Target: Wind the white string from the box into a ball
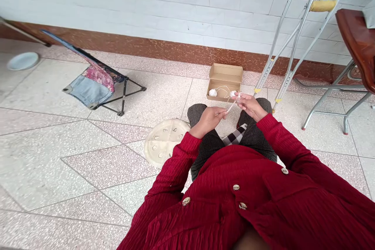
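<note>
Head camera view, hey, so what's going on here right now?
A person in a red top has a thin white strip between both hands, the left hand pinching one end and the right hand at the other. Just beyond them, an open cardboard box contains two white balls and some loose white cord.

Tiled wall (pixel 140 4), speckled floor (pixel 58 164), folding seat (pixel 90 89), perhaps leather chair (pixel 358 43).

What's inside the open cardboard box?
The cardboard box holds a left white bundle, a right white bundle and a loop of pale thread. The right hand partly covers the right white bundle; anything beneath the bundles is hidden.
</note>
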A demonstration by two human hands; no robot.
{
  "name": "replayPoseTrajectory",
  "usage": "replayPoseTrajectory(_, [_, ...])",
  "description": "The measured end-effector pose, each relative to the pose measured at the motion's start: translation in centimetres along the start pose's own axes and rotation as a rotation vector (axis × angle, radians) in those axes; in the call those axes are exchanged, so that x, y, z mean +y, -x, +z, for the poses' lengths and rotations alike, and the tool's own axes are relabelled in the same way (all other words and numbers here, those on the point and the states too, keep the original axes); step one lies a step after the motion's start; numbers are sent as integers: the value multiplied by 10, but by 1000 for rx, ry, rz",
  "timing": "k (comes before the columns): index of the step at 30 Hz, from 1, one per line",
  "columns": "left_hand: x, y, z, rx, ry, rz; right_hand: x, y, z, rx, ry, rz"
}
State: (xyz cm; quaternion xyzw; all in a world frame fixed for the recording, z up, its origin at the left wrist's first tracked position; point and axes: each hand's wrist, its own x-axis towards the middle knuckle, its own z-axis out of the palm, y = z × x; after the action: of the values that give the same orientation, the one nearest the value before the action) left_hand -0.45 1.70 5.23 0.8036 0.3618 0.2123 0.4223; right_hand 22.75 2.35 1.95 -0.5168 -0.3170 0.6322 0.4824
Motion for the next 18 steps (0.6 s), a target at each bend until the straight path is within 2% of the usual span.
replayPoseTrajectory(3, [-2, 4, 1, -3, 17, -43, 6, 0, 4, -11, 104, -62])
replayPoseTrajectory(6, [4, -1, -2, -9, -34, 14, 14, 2, 7, -37, 381, -171])
replayPoseTrajectory(9, [11, -15, -8, 34, -111, 107, 22, 10, 11, -144, 667, -238])
replayPoseTrajectory(11, [12, -27, -15, 73, -138, 144, 26, 18, 14, -217, 754, -264])
replayPoseTrajectory(15, [-2, -49, -27, 157, -92, 80, 25, 40, 20, -330, 646, -289])
replayPoseTrajectory(18, [-19, -57, -24, 158, 76, -14, 14, 53, 25, -448, 435, -218])
